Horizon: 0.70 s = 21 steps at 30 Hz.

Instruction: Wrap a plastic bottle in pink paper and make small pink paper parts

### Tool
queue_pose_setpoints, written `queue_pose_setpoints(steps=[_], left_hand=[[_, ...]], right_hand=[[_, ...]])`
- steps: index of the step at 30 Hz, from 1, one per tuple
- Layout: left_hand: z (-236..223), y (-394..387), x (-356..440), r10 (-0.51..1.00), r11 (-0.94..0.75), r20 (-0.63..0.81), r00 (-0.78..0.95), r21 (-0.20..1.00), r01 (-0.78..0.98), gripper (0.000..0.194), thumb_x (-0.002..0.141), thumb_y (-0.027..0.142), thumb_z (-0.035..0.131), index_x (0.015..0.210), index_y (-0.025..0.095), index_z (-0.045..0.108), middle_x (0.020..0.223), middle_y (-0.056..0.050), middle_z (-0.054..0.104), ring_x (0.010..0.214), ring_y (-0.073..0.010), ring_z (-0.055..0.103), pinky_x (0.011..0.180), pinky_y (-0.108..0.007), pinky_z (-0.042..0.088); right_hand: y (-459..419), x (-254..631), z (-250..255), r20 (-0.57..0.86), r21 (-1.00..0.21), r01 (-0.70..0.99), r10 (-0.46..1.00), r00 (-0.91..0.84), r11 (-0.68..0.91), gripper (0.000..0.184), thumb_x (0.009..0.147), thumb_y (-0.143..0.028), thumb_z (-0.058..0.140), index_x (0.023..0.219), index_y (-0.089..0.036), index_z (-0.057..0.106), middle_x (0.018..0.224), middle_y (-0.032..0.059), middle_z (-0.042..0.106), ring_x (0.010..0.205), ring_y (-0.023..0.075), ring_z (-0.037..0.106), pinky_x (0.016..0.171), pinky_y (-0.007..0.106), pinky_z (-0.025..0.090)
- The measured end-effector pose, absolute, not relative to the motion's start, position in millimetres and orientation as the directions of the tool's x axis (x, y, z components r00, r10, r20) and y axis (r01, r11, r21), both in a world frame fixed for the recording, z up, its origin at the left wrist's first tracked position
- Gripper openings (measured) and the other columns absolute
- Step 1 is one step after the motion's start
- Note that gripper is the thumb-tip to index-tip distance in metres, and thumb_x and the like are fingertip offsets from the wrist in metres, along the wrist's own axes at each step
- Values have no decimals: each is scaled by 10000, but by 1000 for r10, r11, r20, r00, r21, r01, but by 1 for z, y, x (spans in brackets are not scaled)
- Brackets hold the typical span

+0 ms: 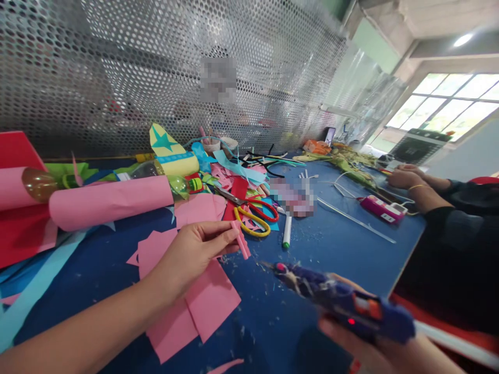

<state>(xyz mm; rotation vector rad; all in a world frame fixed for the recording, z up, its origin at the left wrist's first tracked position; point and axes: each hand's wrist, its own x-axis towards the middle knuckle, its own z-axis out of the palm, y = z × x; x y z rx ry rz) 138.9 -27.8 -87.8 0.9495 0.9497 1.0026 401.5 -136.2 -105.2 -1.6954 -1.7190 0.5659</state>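
Between thumb and fingers, my left hand (202, 241) pinches a small rolled strip of pink paper (242, 241) above the table. My right hand (366, 348), partly cut off by the lower edge, is wrapped round a dark blue hot glue gun (339, 298) with a red light on. The gun's nozzle points left toward the roll, a gap apart from it. Beneath my left hand lie pink paper sheets (212, 298). Just beyond the roll are scissors (253, 213) with red and yellow handles.
A bottle wrapped in pink paper (113, 205) lies at left. A green-capped marker (287, 232), a clear glue stick (356, 221) and a pink power strip (384, 209) sit on the blue table (331, 249). Paper scraps pile against the perforated metal screen (163, 67). Another person's hands (407, 179) are at right.
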Motion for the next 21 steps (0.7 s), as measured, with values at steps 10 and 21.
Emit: queue_pose_setpoints(steps=[10,21], left_hand=[[-85,-29,140,951,214,-170,256,965,-153,271,538,408,854,687,193,782,648,-19,740,604,-139,667,695,-237,578],[-104,-23,134,963,118,-93,253,989,-88,223,669,393,805,814,224,796,758,-48,771,674,-179,700,722,-262,587]], right_hand=[[-79,498,-85,-315,-896,194,880,354,-399,280,571,-390,842,676,-207,657,636,-2,705,568,169,667,549,230,561],[-24,521,-69,-358,-732,530,903,238,-430,327,625,-429,814,642,-176,608,599,24,660,523,152,614,483,250,510]])
